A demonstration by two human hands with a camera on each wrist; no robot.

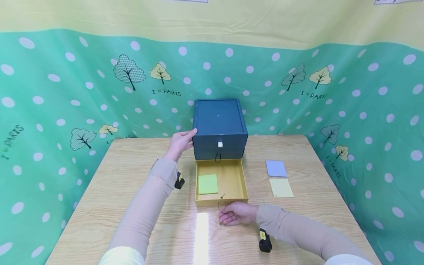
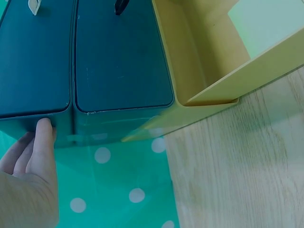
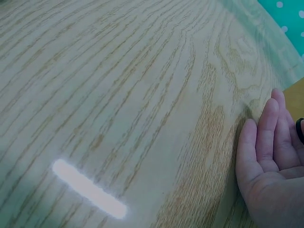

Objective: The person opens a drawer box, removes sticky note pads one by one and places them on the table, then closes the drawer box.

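A dark blue drawer box [image 1: 218,117] stands toward the back of the table. Its upper front has a white tab [image 1: 220,144], and a black loop hangs on the front below. My left hand [image 1: 181,142] presses the box's left side with extended fingers, seen also in the left wrist view. From the bottom, a yellow drawer [image 1: 232,176] is pulled out, with a green sticky-note pad [image 1: 208,184] lying inside at the left. My right hand [image 1: 236,213] is at the drawer's front, pinching its dark pull loop [image 3: 300,130]; the thumb is mostly out of the right wrist view.
Right of the drawer, a blue-violet note pad [image 1: 276,168] and a pale yellow note pad [image 1: 281,187] lie on the wooden table [image 1: 132,206]. A green dotted curtain [image 1: 155,121] hangs behind and along both sides.
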